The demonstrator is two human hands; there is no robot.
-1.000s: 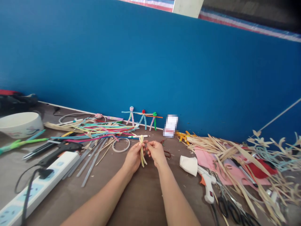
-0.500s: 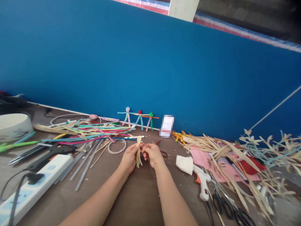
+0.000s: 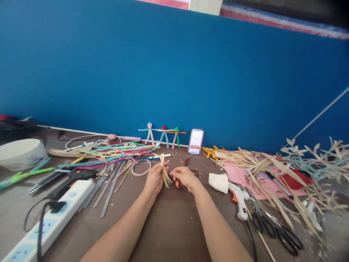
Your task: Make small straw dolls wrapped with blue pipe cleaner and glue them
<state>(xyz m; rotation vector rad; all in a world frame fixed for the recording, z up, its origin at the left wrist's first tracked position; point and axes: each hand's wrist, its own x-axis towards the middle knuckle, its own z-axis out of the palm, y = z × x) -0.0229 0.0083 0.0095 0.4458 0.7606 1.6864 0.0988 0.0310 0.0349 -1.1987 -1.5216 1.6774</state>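
My left hand (image 3: 154, 179) is closed around a small bundle of pale yellow-green strips (image 3: 166, 176), folded into a loop at the top with loose ends hanging down. Just right of it, my right hand (image 3: 185, 177) pinches something thin like a thread or wire, too fine to make out. A gap separates the two hands. Behind them, three pipe-cleaner figures (image 3: 163, 137) stand against the blue panel (image 3: 174, 72). A clear ring (image 3: 141, 174) lies left of the bundle, and a dark reddish beaded strand (image 3: 188, 162) lies beyond my right hand.
On the left are a white power strip (image 3: 54, 218), a black glue gun (image 3: 72, 179), glue sticks (image 3: 110, 193), coloured pipe cleaners (image 3: 109, 149) and a white bowl (image 3: 23, 154). To the right lie a white glue gun (image 3: 241, 203), scissors (image 3: 289, 238) and dried husk strips (image 3: 261, 163).
My right hand has drawn away to the right from the bundle. The strips' loose ends now fan out more. The view has shifted slightly.
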